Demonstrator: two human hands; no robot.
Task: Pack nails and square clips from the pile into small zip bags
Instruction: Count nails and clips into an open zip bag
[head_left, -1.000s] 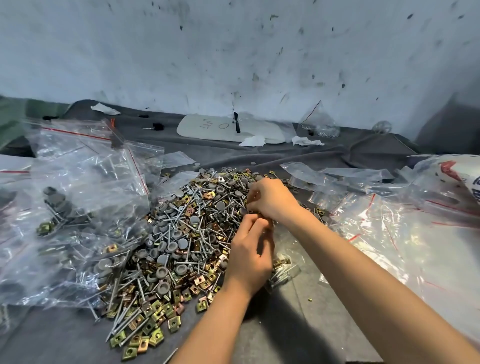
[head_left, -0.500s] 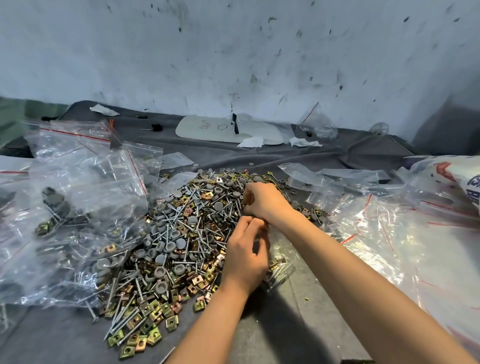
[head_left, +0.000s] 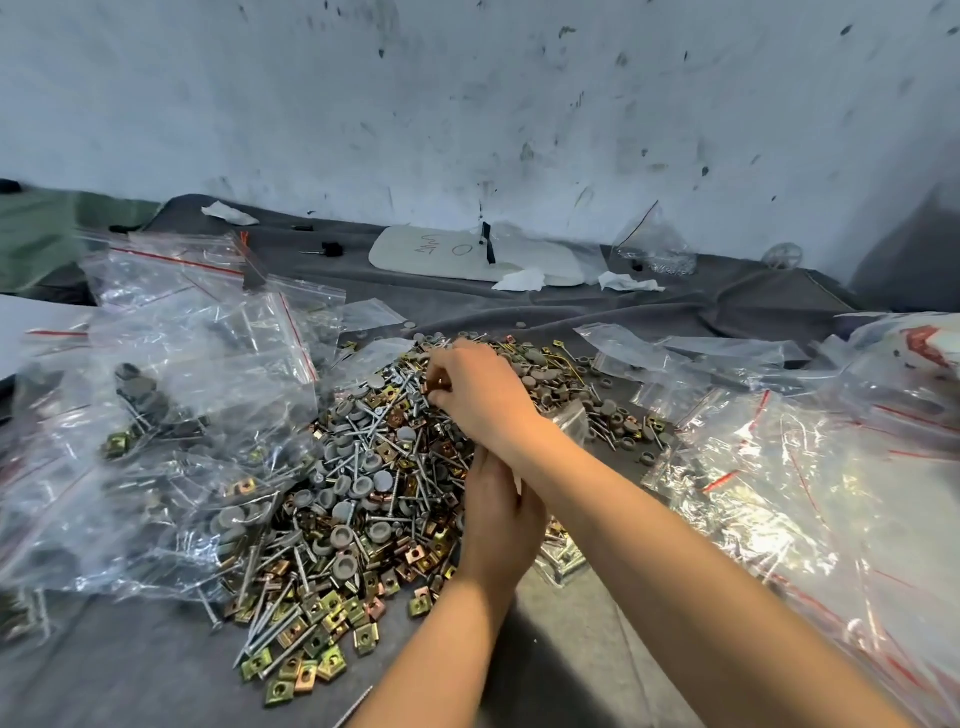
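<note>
Writing: red handwritten marks on the white board (head_left: 441, 254), far beyond the right hand (head_left: 480, 397). One mark reads as "O", the rest is illegible. Red print on the printed bag (head_left: 930, 343) far to its right is unreadable.

Right hand: over the top of the pile (head_left: 363, 483), fingers curled, pinching a brown square clip (head_left: 439, 383).

Left hand (head_left: 498, 525): directly under the right wrist, fingertips hidden, so the grip cannot be told. A small zip bag (head_left: 563, 558) with nails inside shows at its right side.

Room: filled zip bags (head_left: 156, 415) crowd the pile's left edge and loose zip bags (head_left: 779, 493) lie to the right. Bare grey cloth (head_left: 130, 670) covers the surface nearer than the left hand.
</note>
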